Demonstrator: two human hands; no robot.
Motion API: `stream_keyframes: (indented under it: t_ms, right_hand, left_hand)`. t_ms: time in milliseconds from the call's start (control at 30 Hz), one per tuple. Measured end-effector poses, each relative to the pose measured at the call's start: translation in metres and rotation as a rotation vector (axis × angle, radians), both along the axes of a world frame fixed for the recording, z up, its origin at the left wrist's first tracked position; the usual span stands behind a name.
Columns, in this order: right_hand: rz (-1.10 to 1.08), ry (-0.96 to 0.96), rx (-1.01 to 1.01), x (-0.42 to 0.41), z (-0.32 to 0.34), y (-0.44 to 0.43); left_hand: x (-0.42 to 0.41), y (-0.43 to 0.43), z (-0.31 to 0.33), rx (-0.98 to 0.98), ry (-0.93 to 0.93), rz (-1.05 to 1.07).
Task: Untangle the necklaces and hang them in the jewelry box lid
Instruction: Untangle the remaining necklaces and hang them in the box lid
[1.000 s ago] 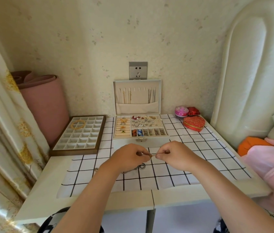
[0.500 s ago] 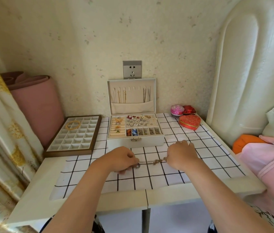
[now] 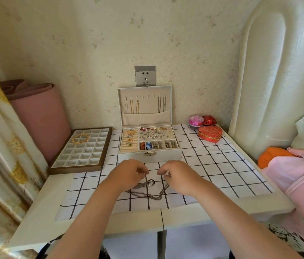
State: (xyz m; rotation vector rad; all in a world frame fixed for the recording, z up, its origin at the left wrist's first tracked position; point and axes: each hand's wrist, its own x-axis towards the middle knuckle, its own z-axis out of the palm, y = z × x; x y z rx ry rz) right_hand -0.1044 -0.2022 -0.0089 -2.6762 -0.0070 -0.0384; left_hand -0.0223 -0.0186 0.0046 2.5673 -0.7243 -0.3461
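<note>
1. The chain (image 3: 148, 195) lies on the cloth (image 3: 212, 165) just in front of the box (image 3: 166, 157). It is a loose heap of thin silver strands crossing one another. Its ring pendant (image 3: 150, 182) lies on the side of the heap nearest the box.
2. The left hand (image 3: 128, 173) is in front of the box, left of the pendant. Its fingers are curled and the thumb is closed against the forefinger. Strands run in under it, but the contact is hidden, so I cannot tell whether it pinches one.
3. The right hand (image 3: 180, 177) is in front of the box, right of the pendant, with its fingers curled narrow. One strand climbs from the heap to its lower fingertips (image 3: 166, 178) and is judged to be pinched there.
4. The lid (image 3: 147, 109) stands upright behind the box. Chains already hang from the hooks (image 3: 147, 96) at its left and right ends, and the middle hooks are bare.
5. Handling, as a judgement:
   - The chain looks very light, wholly limp and fine-linked.
   - It should slip easily between fingertips.
   - It offers no stiffness to push against.
   - The pendant is the only part with real weight, so it will slide along the strand and drag loops with it.
6. Where to hold: with fingertips only, on a single strand close beside a crossing, one hand on each side. The loop should be teased open, not hauled on. For hanging, take hold near the end of the chain.
7. Risks:
   - Pulling the ends apart would likely tighten any knot.
   - A hard tug could strain the links — slack should be kept on the cloth.
</note>
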Motion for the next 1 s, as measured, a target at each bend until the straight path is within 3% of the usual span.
stream_keyframes:
  t_ms: [267,633,800,1000]
  right_hand:
    - [0.075,0.049,-0.104,0.018,-0.011,0.023]
    - [-0.028,-0.090,0.036,0.052,-0.016,0.028]
    - [-0.049,-0.240,0.283,0.065,-0.007,0.039]
    - [0.024,-0.271,0.761,0.068,0.012,0.062]
  left_hand:
    - [0.016,0.019,-0.015,0.091,0.000,-0.028]
    - [0.044,0.078,-0.021,0.181,-0.022,0.219]
    - [0.032,0.066,-0.017,-0.198,0.016,0.120]
    - [0.020,0.043,-0.005,-0.634,0.195,0.076]
